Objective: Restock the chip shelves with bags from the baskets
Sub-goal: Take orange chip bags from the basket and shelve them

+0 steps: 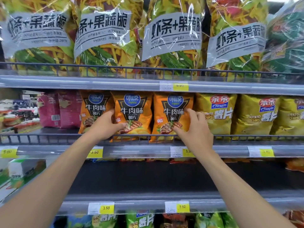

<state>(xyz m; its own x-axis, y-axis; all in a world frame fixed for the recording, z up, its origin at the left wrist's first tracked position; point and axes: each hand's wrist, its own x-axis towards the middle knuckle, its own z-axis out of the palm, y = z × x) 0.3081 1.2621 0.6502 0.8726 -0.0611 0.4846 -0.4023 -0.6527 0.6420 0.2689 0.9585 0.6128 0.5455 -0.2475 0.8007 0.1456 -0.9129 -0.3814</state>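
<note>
Bare left hand point(105, 125) and right hand point(194, 129) grip orange bags point(134, 112) on shelf point(139, 151).

Both bare forearms reaching up and forward from the lower corners, converging, left hand point(105, 127) gripping middle orange bag point(133, 112) at its left edge, thumb across the front, right hand point(196, 129) curled onto right orange bag point(171, 116), thumb low, fingertips high

Copico bags point(133, 112) left of Qinqin bags point(217, 116); other packs point(49, 109), perhaps, leftmost.
</note>
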